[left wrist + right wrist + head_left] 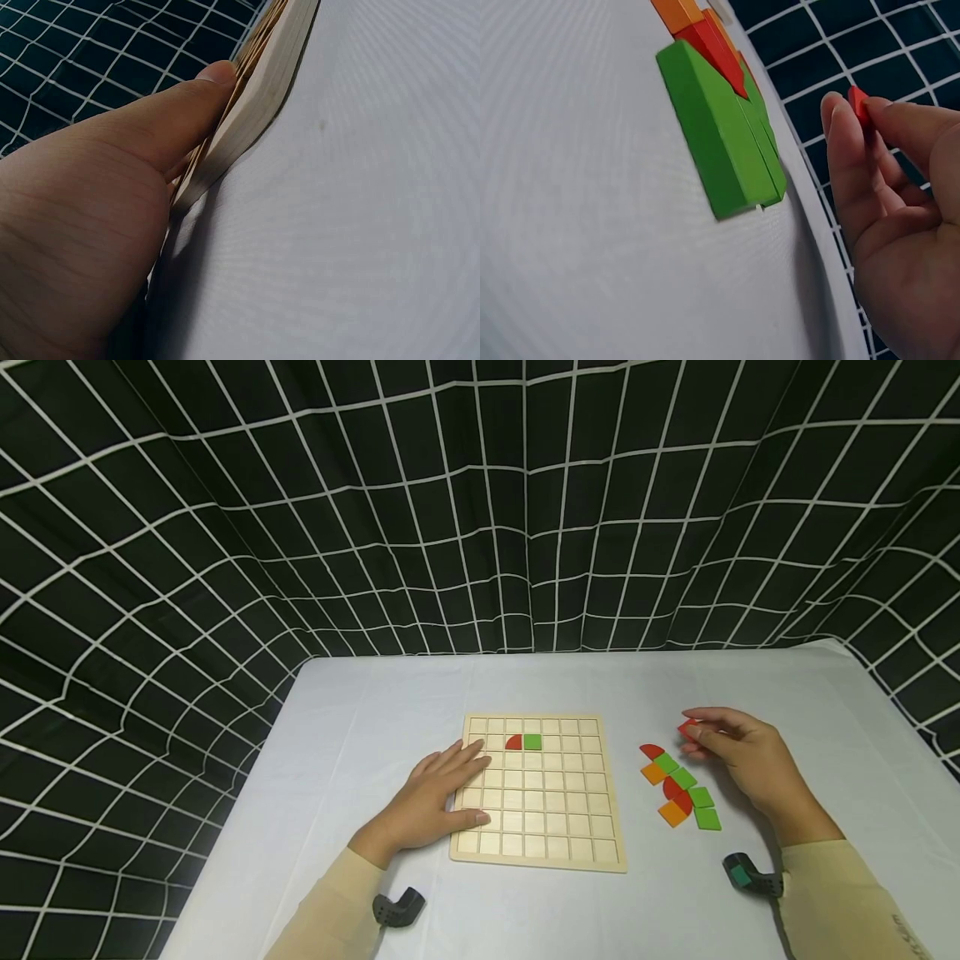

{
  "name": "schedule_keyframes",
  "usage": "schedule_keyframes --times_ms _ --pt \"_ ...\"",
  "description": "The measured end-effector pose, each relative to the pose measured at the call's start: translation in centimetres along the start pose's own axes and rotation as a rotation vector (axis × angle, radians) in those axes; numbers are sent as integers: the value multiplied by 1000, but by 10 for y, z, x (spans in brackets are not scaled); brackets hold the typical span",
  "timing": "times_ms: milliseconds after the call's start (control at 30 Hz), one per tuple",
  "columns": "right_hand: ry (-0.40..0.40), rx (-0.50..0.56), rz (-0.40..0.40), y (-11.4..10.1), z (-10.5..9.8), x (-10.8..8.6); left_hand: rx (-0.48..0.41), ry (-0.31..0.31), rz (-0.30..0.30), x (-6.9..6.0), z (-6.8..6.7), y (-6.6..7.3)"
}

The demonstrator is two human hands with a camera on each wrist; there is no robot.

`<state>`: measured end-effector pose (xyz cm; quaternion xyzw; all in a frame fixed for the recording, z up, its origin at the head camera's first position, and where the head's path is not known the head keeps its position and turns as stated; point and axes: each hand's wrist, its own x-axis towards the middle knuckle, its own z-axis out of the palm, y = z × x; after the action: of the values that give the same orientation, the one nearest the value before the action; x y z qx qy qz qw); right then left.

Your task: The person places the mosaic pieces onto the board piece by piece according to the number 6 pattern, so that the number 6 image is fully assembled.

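At left, the left hand (423, 797) holds nothing visible; its fingers are straight and spread, lying over the left edge of a pale wooden grid board (536, 865). In the board's second row from its far edge, a red quarter-round piece (513, 743) and a green square (532, 742) sit in neighbouring cells. Right of the board, loose tiles (670, 788) lie clustered on the white table (360, 718): three red, four green, two orange. Just past their far end, towards the table's far right corner, a plain red tile (688, 726), partly covered, is pinched off the surface by the right hand's (757, 760) thumb and fingers. Dark lettering (909, 937) on the right sleeve (836, 893) is unreadable.
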<state>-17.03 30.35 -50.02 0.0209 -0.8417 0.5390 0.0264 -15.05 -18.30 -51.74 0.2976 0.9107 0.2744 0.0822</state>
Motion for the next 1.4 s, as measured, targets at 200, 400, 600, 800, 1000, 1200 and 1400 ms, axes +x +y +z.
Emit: schedule_keyframes --times_ms 200,400,600,800,1000,1200,1400 --pt "10 15 -16 -2 3 1 3 0 -3 0 0 0" --pt "2 -16 -2 -6 6 0 2 0 -4 0 0 -1" --pt "6 -22 -21 -13 9 -1 5 -3 -4 0 0 0" --pt "-2 -5 -38 -18 15 -2 6 -2 -7 0 1 -1" --pt "-24 45 -36 -27 21 -4 0 4 0 0 0 0" --pt "-25 29 -53 -33 25 -6 1 2 4 0 1 -1" --pt "-52 83 -52 -40 31 -7 -1 1 3 0 0 -1"
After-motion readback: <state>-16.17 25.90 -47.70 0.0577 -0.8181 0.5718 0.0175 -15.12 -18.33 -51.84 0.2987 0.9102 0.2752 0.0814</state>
